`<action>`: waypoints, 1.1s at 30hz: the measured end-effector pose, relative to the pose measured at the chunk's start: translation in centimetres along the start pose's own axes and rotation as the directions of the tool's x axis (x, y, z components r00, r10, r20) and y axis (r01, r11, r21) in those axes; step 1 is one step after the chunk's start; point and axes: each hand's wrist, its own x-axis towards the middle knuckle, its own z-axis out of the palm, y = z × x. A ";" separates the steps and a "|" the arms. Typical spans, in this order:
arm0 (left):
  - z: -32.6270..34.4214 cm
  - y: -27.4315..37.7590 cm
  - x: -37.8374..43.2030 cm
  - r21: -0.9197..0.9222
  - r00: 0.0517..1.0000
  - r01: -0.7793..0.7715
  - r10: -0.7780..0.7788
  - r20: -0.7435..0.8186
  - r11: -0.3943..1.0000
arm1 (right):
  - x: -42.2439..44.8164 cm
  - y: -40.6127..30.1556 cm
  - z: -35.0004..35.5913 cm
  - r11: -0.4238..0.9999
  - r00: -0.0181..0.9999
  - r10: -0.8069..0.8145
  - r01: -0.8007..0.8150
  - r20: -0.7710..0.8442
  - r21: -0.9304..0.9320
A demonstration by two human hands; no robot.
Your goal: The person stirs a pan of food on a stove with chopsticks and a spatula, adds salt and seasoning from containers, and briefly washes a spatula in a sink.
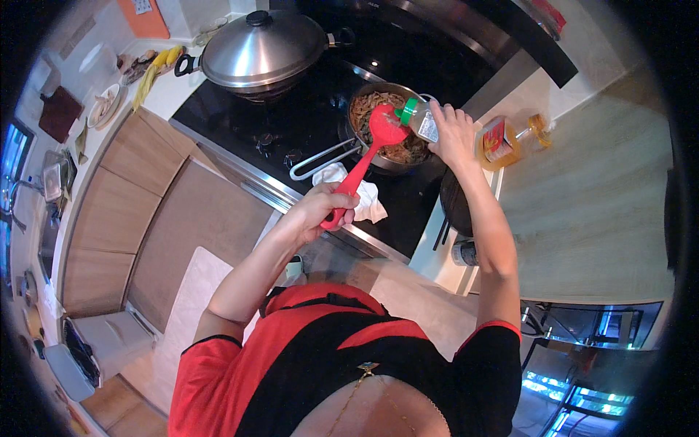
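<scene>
My left hand (327, 210) is closed around the handle of a red spatula or ladle (389, 128), whose broad head is over a steel pan (392, 87) of cooked shredded food (371, 106). In my right hand (454, 134) is a clear seasoning jar (423, 121) with a green top (408, 111), tipped sideways so the top is at the red head. The pan stands on the black hob, its wire handle (322, 160) pointing left. Whether anything is falling from the jar cannot be seen. A white cloth (371, 202) lies by the hob's front edge.
A lidded steel wok (265, 49) stands on the hob at upper left. Bottles of yellow oil (498, 143) are right of my right hand. Below them are a dark pan (456, 202), chopsticks (441, 235) and a jar (464, 254). A plate of food (104, 106) sits on the left counter.
</scene>
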 end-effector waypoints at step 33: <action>2.2 0.5 0.7 -0.053 0.995 0.037 -0.032 0.100 0.998 | -7.3 2.3 1.6 0.282 0.712 0.699 -0.354 0.062 0.892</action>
